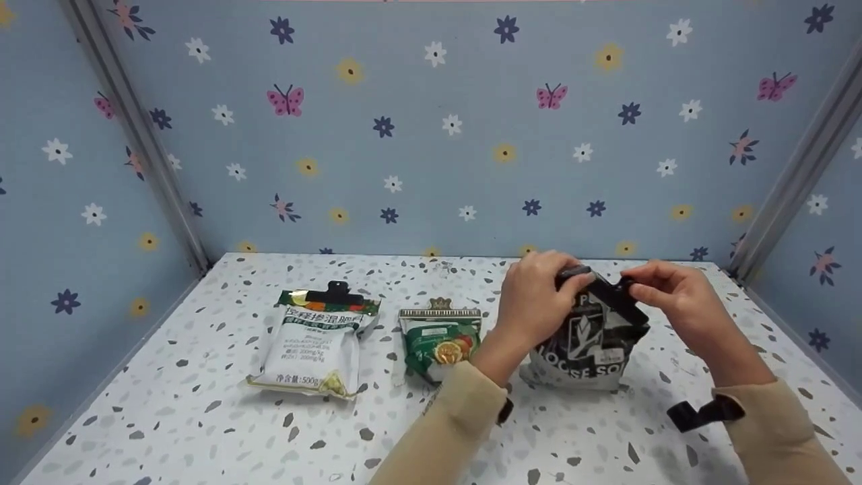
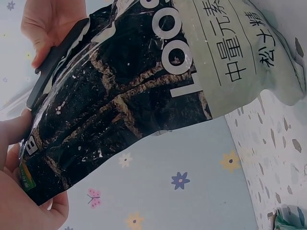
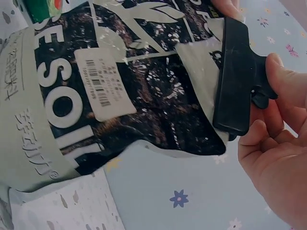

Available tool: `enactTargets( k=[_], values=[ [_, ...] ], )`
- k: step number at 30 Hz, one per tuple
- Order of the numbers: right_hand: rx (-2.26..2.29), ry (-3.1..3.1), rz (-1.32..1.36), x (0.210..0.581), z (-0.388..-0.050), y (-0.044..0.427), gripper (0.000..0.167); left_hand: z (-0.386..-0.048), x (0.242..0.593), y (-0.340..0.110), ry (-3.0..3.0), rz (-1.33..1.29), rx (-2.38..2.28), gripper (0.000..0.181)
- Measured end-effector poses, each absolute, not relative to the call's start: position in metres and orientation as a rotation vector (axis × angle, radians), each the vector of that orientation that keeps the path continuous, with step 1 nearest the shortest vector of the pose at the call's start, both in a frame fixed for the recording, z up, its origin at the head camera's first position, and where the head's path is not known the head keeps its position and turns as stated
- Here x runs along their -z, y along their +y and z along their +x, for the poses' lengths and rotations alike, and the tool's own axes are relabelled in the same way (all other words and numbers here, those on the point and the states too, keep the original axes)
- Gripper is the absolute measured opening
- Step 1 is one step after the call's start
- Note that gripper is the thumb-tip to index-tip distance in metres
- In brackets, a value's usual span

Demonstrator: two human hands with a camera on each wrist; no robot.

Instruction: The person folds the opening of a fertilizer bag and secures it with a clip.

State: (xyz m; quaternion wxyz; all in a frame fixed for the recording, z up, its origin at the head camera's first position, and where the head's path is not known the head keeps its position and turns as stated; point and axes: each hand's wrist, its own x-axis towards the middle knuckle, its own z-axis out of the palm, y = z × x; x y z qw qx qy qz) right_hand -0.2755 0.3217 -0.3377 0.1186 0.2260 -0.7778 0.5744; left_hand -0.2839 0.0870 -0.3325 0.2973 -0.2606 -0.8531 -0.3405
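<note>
A black and pale grey bag lettered "LOOSE SOIL" [image 1: 586,337] stands on the right side of the table. My left hand [image 1: 535,296] grips its upper left corner, thumb in front, with the other fingers partly hidden behind the plastic. Across the right part of the bag's top edge sits a black clip [image 3: 235,76]. The handles of that clip are pinched between the thumb and fingers of my right hand [image 1: 683,300]. In the left wrist view, the dark face of the bag [image 2: 120,96] looks creased and slants away from the hands.
A white bag [image 1: 310,357] with a black clip [image 1: 337,294] on its top lies at the left. Between the two bags is a small green bag [image 1: 431,347] with a gold clip [image 1: 441,311]. A flowered wall panel [image 1: 431,135] stands behind the speckled table [image 1: 168,417].
</note>
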Motion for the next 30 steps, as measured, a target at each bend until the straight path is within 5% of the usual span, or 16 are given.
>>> enactTargets(
  k=[20,30],
  values=[
    [-1.555,-2.578,0.617,0.346,-0.285,0.331,0.044,-0.291,0.329,0.079,-2.261,-0.704,1.150,0.018],
    [-1.520,-2.849,0.718,0.357,-0.293,0.339,0.033,-0.297,0.335,0.060,-2.289,-0.606,1.492,0.030]
  ],
)
